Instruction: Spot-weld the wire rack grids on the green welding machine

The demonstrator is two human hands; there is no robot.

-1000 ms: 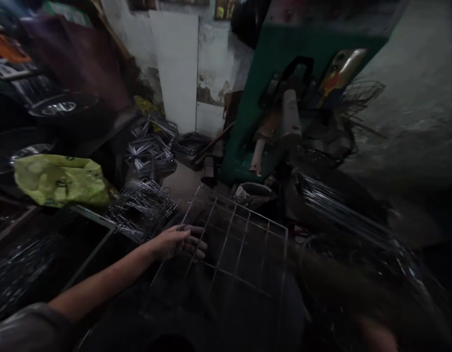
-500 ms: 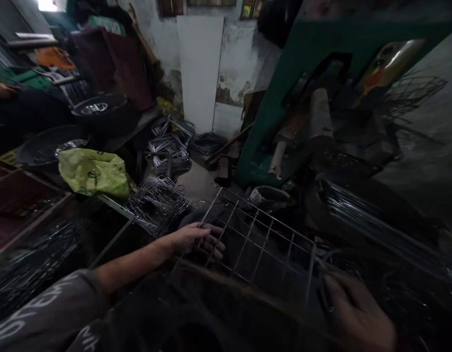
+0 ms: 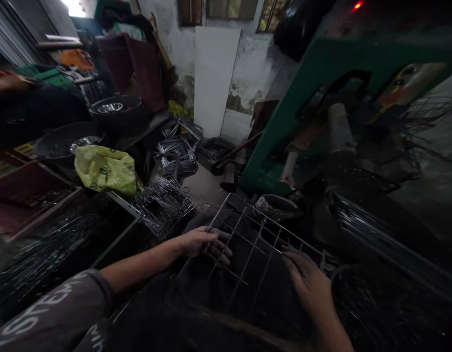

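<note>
- where the two hands meet the work, a wire grid rack lies tilted in front of the person, its far edge raised toward the green machine and its near part running down into the dark by the lap.
- the left hand holds the rack's left side rail: the fingers curl around the wire from outside, closed on it, and the thumb lies along the top.
- the right hand rests on the rack's right corner, palm down, with its fingers lying loosely over the rim wire; whether they pinch the wire underneath cannot be told in the dim light.
- the left forearm comes in from the lower left, out of a grey sleeve with pale lettering.
- just left of the left hand, a heap of bent wire pieces sits on the floor, and a second heap of wire frames lies further back near the wall.
- a yellow-green plastic bag lies left of the nearer heap, beside a dark round pan.
- a white board leans upright against the stained back wall.
- to the right of the rack, a bundle of long straight wires runs diagonally, close to the right hand but apart from it.
- a small red light glows at the top of the machine.
</note>
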